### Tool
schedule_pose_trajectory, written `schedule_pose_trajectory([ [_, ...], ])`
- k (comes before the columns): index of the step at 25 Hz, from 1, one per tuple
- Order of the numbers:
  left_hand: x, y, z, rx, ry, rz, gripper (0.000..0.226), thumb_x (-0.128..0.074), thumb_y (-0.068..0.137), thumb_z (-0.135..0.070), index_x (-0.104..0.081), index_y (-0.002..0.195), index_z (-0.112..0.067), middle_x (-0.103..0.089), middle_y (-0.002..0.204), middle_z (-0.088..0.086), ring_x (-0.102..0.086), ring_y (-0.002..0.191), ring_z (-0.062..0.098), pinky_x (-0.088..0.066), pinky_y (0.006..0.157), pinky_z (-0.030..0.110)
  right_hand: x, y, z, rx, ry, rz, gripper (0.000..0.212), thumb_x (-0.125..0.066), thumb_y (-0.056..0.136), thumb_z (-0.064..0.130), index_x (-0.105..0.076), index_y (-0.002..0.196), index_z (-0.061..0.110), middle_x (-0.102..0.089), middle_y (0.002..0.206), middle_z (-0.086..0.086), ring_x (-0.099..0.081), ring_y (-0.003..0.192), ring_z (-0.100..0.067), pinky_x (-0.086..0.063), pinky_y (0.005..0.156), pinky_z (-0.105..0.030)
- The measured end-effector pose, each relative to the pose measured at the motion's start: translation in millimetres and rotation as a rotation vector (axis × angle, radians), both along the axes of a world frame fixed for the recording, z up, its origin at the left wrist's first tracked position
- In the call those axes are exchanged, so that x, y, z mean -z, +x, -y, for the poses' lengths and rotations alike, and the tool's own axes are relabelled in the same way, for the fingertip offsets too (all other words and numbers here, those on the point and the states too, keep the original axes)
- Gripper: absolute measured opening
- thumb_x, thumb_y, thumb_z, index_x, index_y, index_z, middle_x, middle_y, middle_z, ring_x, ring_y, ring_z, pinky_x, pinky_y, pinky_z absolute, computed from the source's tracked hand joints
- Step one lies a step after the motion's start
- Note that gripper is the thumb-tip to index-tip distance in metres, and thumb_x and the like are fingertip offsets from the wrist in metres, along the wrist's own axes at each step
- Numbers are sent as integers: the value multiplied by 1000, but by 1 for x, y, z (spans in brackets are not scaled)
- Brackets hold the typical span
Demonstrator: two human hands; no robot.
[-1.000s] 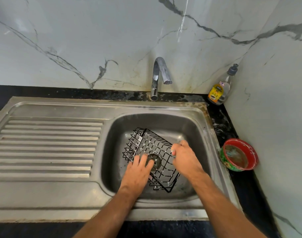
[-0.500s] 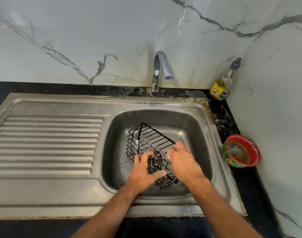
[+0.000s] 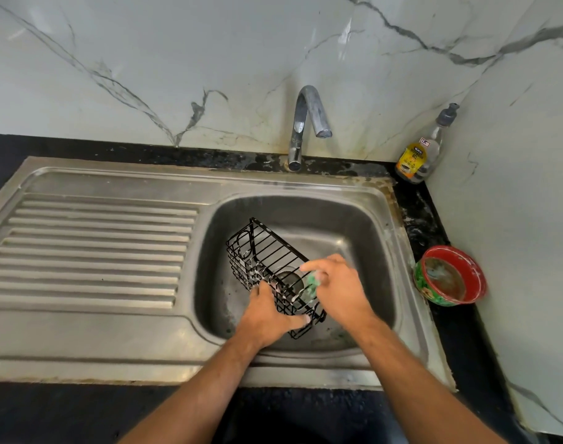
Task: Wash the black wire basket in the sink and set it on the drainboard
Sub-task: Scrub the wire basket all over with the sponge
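The black wire basket (image 3: 263, 254) lies tilted inside the steel sink bowl (image 3: 366, 225), with white suds on its wires. My left hand (image 3: 270, 315) grips the basket's near end, thumb curled over the wires. My right hand (image 3: 339, 288) holds a green scrubber (image 3: 314, 280) and presses it against the basket's right side. The ribbed drainboard (image 3: 91, 251) lies to the left of the bowl with nothing on it.
A chrome tap (image 3: 305, 123) stands behind the bowl, no water running. A soap bottle (image 3: 421, 152) sits in the back right corner. A red and green bowl (image 3: 450, 277) rests on the black counter right of the sink.
The basket has been turned and lifted onto its side. My left hand shifted from lying on top to gripping its near end. The green scrubber now shows in my right hand.
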State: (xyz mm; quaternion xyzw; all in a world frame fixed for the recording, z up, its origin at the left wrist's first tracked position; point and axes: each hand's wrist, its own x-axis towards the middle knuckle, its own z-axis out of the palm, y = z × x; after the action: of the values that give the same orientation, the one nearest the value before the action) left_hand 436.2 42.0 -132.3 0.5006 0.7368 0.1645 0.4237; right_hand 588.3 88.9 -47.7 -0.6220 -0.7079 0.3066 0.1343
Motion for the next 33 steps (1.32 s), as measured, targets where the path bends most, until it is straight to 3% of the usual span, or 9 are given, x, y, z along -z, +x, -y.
schedule_pose_trajectory([
  [2, 1, 0, 0, 1, -6, -6, 102, -91, 57, -60, -39, 133, -14, -43, 138, 5, -50, 123, 21, -46, 101, 33, 4, -5, -2, -27, 31, 17, 49, -46, 94, -8, -73, 118, 26, -53, 113, 4, -57, 95, -9, -48, 90, -18],
  [8, 1, -3, 1, 8, -36, -37, 112, -93, 56, -48, -31, 139, -6, -35, 145, 15, -47, 128, 30, -48, 106, 44, 16, -32, 20, -103, 44, -7, 51, -47, 91, -13, -73, 120, 20, -69, 122, -3, -68, 107, -15, -55, 97, -30],
  [11, 1, -6, 2, -15, -2, 1, 104, -93, 59, -49, -35, 135, -8, -38, 139, 11, -47, 124, 26, -48, 105, 38, 13, -28, 20, -97, 123, -108, 41, -49, 96, -5, -74, 118, 19, -69, 120, 1, -66, 105, -7, -53, 98, -26],
  [14, 2, -8, 5, 42, 31, 24, 103, -92, 60, -51, -37, 137, -12, -42, 134, 6, -42, 118, 17, -41, 105, 30, 8, -30, 20, -352, 145, 31, 41, -58, 94, 0, -68, 127, 20, -65, 127, 2, -59, 116, -10, -43, 108, -21],
  [16, 2, -8, 5, 75, 35, 15, 99, -91, 61, -56, -38, 135, -17, -43, 131, 3, -43, 117, 15, -40, 103, 27, 8, -33, 21, -383, 138, 95, 46, -58, 90, -4, -68, 126, 24, -65, 126, 2, -60, 114, -11, -46, 105, -24],
  [22, 1, -6, 6, 105, 17, 4, 91, -88, 67, -57, -36, 130, -16, -38, 131, 4, -48, 117, 17, -45, 108, 32, 5, -14, 2, -102, 58, 208, 41, -55, 93, -1, -72, 117, 27, -73, 112, -1, -67, 85, -14, -57, 84, -24],
  [25, -1, -5, 7, 163, 30, 1, 91, -85, 65, -62, -38, 132, -21, -42, 129, -3, -47, 118, 15, -42, 105, 27, 4, -25, 9, -227, 2, 141, 42, -55, 92, -2, -73, 113, 30, -71, 115, 4, -67, 91, -10, -58, 87, -26],
  [28, 1, -5, 6, 181, 48, 0, 88, -80, 61, -71, -44, 132, -32, -46, 130, -9, -42, 128, 15, -43, 110, 36, 6, -30, 20, -384, 28, 70, 37, -57, 91, 2, -76, 105, 30, -72, 112, 11, -66, 100, -5, -56, 92, -29],
  [33, -3, -6, 6, 104, -5, 33, 75, -87, 70, -54, -38, 118, -23, -41, 127, 0, -49, 110, 13, -41, 96, 24, 14, 4, -6, -193, 66, 119, 39, -58, 91, -4, -76, 106, 26, -70, 117, 8, -67, 95, -4, -54, 95, -23],
])
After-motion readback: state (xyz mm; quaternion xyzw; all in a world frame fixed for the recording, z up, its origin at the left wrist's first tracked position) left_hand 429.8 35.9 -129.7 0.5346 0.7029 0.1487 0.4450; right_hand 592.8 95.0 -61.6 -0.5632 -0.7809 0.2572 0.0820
